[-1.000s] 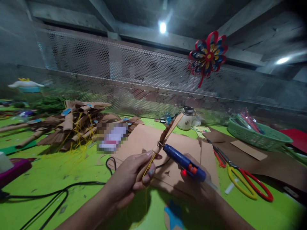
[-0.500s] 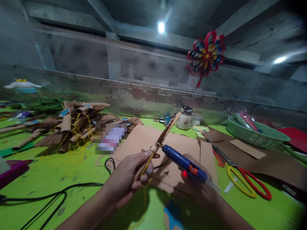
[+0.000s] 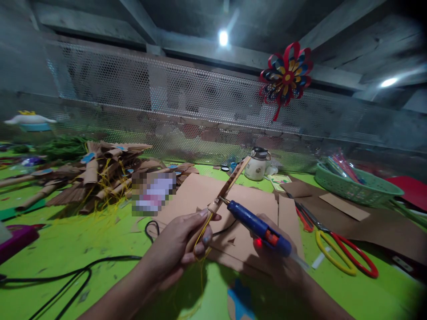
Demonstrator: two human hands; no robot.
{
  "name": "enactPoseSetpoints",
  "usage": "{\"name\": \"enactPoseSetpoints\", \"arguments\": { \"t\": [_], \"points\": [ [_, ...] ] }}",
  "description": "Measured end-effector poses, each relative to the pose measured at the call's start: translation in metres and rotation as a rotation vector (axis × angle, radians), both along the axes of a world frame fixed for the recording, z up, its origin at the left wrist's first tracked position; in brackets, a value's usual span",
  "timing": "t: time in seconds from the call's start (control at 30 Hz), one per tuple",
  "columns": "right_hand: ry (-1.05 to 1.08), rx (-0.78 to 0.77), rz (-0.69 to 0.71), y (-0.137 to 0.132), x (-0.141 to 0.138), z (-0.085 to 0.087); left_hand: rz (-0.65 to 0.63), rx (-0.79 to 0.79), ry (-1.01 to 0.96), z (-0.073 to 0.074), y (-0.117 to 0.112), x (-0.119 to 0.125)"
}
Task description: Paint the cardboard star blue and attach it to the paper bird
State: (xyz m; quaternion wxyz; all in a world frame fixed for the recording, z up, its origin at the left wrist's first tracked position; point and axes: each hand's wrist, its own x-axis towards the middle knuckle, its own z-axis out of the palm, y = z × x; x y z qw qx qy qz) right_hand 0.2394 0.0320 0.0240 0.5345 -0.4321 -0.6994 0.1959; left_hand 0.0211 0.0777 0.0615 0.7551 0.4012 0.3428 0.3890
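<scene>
My left hand [image 3: 187, 242] is closed around the lower part of a folded brown paper fan [image 3: 230, 186], which points up and away. Yellow string [image 3: 206, 226] is wound about its narrow part and trails down over my fingers. In my right hand [image 3: 275, 253] is a blue hot glue gun [image 3: 255, 222], with a red light showing and a clear glue stick at its back end. The metal nozzle meets the fan just above the string; whether it touches cannot be made out. Beneath both hands lie brown paper sheets [image 3: 190, 193].
Finished-looking paper pieces with yellow string [image 3: 113, 175] are piled at left. At right lie scissors with yellow and red handles [image 3: 333, 244] and a green basket [image 3: 353, 184]. A black cable [image 3: 100, 258] crosses the green table. A white jar [image 3: 256, 164] stands behind.
The glue gun has shifted slightly right and down, its nozzle staying close to the fan. My left hand and the fan have hardly moved.
</scene>
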Motion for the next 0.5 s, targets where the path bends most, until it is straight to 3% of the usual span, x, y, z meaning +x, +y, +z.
{"name": "enactPoseSetpoints", "arguments": {
  "t": [0.17,0.5],
  "points": [
    [-0.057,0.052,0.088,0.0026,0.0034,0.0018,-0.01,0.002,-0.013,-0.0013,-0.0019,0.0],
    [-0.033,0.194,0.038,0.0029,0.0016,-0.0067,-0.005,-0.01,-0.022,-0.0013,0.0022,-0.0001]
  ]
}}
